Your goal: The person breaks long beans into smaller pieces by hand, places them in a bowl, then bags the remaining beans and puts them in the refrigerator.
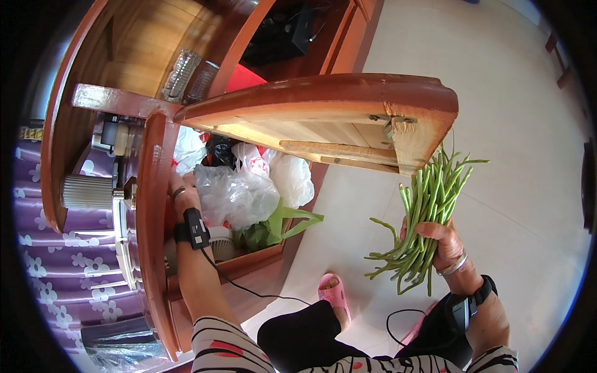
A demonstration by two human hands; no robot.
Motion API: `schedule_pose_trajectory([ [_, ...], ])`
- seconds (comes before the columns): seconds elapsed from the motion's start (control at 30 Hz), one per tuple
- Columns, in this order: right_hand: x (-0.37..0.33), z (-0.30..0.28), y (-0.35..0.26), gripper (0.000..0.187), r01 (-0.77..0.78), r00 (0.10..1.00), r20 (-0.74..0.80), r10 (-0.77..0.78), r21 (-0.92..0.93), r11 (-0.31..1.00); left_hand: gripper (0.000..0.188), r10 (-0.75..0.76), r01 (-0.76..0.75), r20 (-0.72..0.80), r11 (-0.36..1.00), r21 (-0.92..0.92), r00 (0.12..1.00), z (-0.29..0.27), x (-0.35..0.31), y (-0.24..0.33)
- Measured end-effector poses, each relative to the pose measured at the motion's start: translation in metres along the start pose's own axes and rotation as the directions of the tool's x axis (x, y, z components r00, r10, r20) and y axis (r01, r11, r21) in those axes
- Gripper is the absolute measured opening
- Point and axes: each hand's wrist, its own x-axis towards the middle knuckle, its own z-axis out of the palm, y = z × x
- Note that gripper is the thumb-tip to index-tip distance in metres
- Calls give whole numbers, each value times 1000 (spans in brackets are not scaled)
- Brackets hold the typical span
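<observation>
My right hand (443, 244) is wrapped round a bunch of long, thin green vegetable stalks (429, 205), held above the floor on the right. Their upper ends come close to the swung-out wooden cabinet door (348, 93). On the left, my left hand (185, 186) reaches into the cabinet compartment among crumpled plastic bags. Its fingers are mostly hidden there, beside a white bag (188, 149) and a clear plastic bag (236, 193). A green plastic bag (267, 230) lies nearer to me, with one corner sticking out of the compartment.
The red-brown cabinet (158, 155) fills the left side, its open door jutting between my hands. Clear plastic containers (182, 74) stand on the upper shelf. A purple flowered cloth (56, 248) hangs at far left. Pale tiled floor (497, 155) spreads to the right.
</observation>
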Motion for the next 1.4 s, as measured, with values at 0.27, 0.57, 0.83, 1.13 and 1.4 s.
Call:
schedule_pose_trajectory([
  [0.27,1,-3,-1,36,-9,1000,19,8,53,999,32,382,-414,210,597,687,900,-13,-65,55],
  [0.57,2,-6,-2,38,-15,999,41,13,53,998,45,283,-283,-11,959,-12,959,24,-47,-6],
  [0.83,3,-9,-1,37,-10,1000,14,9,68,998,31,491,-802,635,403,441,596,63,-104,12],
  [1.13,5,-10,0,38,-27,1000,0,27,63,998,30,195,-782,809,454,427,554,85,-105,4],
  [1.4,7,-8,4,34,-38,997,-58,41,58,998,35,-222,-265,670,796,544,709,104,-45,-43],
])
